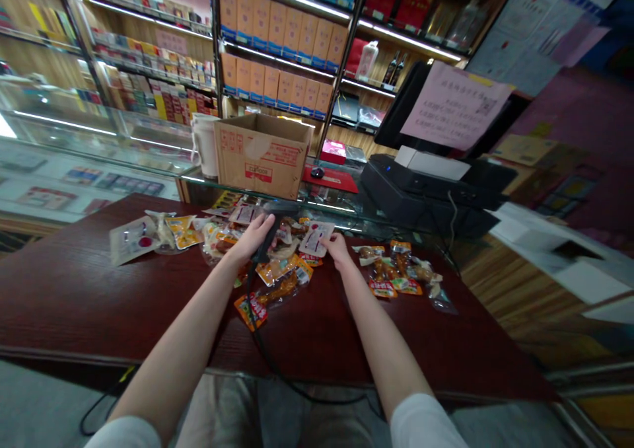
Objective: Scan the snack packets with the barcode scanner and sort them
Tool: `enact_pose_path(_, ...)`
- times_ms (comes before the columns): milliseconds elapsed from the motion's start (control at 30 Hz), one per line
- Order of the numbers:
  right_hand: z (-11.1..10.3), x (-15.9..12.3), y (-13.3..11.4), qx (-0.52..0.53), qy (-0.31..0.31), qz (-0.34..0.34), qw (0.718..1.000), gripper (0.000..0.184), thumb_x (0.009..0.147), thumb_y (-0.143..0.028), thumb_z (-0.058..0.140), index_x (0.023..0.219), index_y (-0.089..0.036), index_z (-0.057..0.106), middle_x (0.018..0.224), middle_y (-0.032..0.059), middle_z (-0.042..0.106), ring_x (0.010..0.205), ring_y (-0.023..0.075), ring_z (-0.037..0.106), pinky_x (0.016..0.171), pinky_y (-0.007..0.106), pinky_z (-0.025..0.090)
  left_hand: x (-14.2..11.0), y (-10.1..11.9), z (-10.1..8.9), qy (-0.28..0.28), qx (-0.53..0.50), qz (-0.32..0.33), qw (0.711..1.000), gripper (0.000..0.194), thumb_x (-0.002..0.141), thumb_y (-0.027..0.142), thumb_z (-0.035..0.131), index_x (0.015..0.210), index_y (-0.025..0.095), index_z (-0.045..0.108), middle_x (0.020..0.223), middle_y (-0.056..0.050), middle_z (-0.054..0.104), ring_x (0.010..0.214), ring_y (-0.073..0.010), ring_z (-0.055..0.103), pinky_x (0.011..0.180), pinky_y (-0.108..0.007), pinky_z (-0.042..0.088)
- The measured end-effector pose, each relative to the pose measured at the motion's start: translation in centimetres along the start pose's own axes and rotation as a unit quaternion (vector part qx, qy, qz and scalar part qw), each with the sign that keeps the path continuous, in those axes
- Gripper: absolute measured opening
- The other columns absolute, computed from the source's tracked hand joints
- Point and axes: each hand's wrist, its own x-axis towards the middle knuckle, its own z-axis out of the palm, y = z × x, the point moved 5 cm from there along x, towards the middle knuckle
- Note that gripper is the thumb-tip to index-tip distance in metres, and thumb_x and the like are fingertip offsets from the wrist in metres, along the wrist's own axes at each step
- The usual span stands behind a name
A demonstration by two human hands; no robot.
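Note:
My left hand (254, 235) is wrapped round a black handheld barcode scanner (272, 220), its head turned toward the right. A dark cable (252, 302) runs from the scanner down over the table edge. Between the fingers of my right hand (337, 248) is the edge of a pale flat food packet (317, 238) with dark print. Beneath and around both hands lies a pile of vacuum-packed snacks, among them a drumstick packet (282, 288) with an orange label. Farther right sits another group of snack packets (396, 271).
A pale packet (133, 239) lies at the left on the dark red table (123, 302). Behind stand an open cardboard box (260, 160), a white cup (205, 145) and a black register with a monitor (426, 184). Stocked shelves (282, 38) line the back.

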Motion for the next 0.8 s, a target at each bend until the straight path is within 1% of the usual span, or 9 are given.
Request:
enact_pose_path(67, -1.9, -0.6, 0.0, 0.025, 0.029, -0.023, 0.999, 0.04, 0.057, -0.036, 0.076, 0.079, -0.024, 0.045, 0.075, -0.0025, 0.063, 0.074, 0.0191, 0.063, 0.07, 0.033, 0.051, -0.2, -0.1, 0.6, -0.023, -0.01, -0.004, 1.0, 0.052, 0.084, 0.066, 0.057, 0.099, 0.017, 0.051, 0.055, 0.004, 0.056, 0.04, -0.0097, 0.05, 0.038, -0.02, 0.038)
enact_pose_path(167, -4.4, -1.8, -0.3, 0.072, 0.048, -0.093, 0.992, 0.043, 0.059, -0.039, 0.072, 0.083, -0.025, 0.04, 0.081, -0.0022, 0.061, 0.078, 0.0188, 0.063, 0.073, 0.033, 0.05, -0.7, -0.5, 2.3, -0.078, -0.029, -0.021, 0.996, 0.059, 0.083, 0.069, 0.056, 0.106, 0.015, 0.053, 0.054, 0.004, 0.055, 0.041, -0.0096, 0.049, 0.039, -0.02, 0.038)
enact_pose_path(267, -5.8, -3.1, -1.1, 0.072, 0.046, -0.165, 0.983, 0.04, 0.063, -0.038, 0.071, 0.085, -0.025, 0.04, 0.082, -0.0019, 0.059, 0.076, 0.0178, 0.06, 0.073, 0.032, 0.048, -1.4, -0.9, 4.4, -0.135, -0.04, -0.021, 0.99, 0.066, 0.08, 0.073, 0.055, 0.108, 0.013, 0.055, 0.052, 0.005, 0.053, 0.041, -0.0094, 0.048, 0.039, -0.02, 0.036)
enact_pose_path(367, -5.9, -4.0, -2.0, 0.054, 0.043, -0.191, 0.979, 0.036, 0.066, -0.036, 0.069, 0.085, -0.024, 0.041, 0.08, -0.0024, 0.057, 0.073, 0.0162, 0.057, 0.069, 0.03, 0.047, -1.9, -1.1, 6.0, -0.17, -0.046, -0.012, 0.984, 0.068, 0.079, 0.074, 0.056, 0.107, 0.012, 0.054, 0.051, 0.005, 0.051, 0.041, -0.0091, 0.046, 0.039, -0.021, 0.035)
enact_pose_path(467, -5.5, -4.7, -2.9, 0.046, 0.044, -0.194, 0.979, 0.033, 0.066, -0.035, 0.066, 0.085, -0.024, 0.041, 0.08, -0.0022, 0.057, 0.072, 0.0159, 0.056, 0.069, 0.03, 0.047, -2.2, -1.3, 6.9, -0.181, -0.051, -0.014, 0.982, 0.065, 0.078, 0.074, 0.058, 0.102, 0.014, 0.051, 0.052, 0.006, 0.05, 0.04, -0.0088, 0.045, 0.04, -0.021, 0.035)
enact_pose_path(567, -5.1, -5.4, -3.6, 0.04, 0.047, -0.2, 0.978, 0.03, 0.067, -0.033, 0.064, 0.087, -0.024, 0.043, 0.084, -0.0001, 0.06, 0.076, 0.0171, 0.057, 0.071, 0.031, 0.048, -2.2, -1.3, 7.3, -0.174, -0.056, -0.005, 0.983, 0.063, 0.075, 0.074, 0.061, 0.097, 0.016, 0.048, 0.052, 0.006, 0.05, 0.04, -0.0085, 0.045, 0.039, -0.021, 0.035)
enact_pose_path(700, -5.0, -5.9, -3.9, 0.048, 0.033, -0.215, 0.975, 0.031, 0.069, -0.036, 0.063, 0.088, -0.024, 0.042, 0.092, 0.0026, 0.061, 0.08, 0.0176, 0.059, 0.073, 0.032, 0.049, -2.2, -1.4, 7.4, -0.168, -0.053, -0.002, 0.984, 0.061, 0.075, 0.073, 0.062, 0.094, 0.016, 0.049, 0.053, 0.006, 0.05, 0.041, -0.0081, 0.045, 0.039, -0.021, 0.035)
enact_pose_path(767, -5.6, -5.9, -4.0, 0.025, 0.05, -0.225, 0.973, 0.03, 0.071, -0.037, 0.062, 0.09, -0.024, 0.043, 0.094, 0.0037, 0.061, 0.081, 0.0184, 0.06, 0.075, 0.033, 0.049, -2.1, -1.3, 7.1, -0.165, -0.053, -0.002, 0.985, 0.062, 0.075, 0.074, 0.061, 0.094, 0.016, 0.05, 0.053, 0.005, 0.051, 0.04, -0.0081, 0.044, 0.039, -0.021, 0.035)
enact_pose_path(800, -6.1, -5.9, -4.0, -0.004, 0.069, -0.23, 0.971, 0.029, 0.073, -0.038, 0.06, 0.092, -0.023, 0.044, 0.094, 0.0045, 0.062, 0.082, 0.0192, 0.059, 0.076, 0.034, 0.049, -2.0, -1.2, 6.8, -0.163, -0.051, -0.003, 0.985, 0.063, 0.075, 0.075, 0.06, 0.094, 0.015, 0.051, 0.053, 0.005, 0.051, 0.04, -0.0082, 0.044, 0.038, -0.021, 0.035)
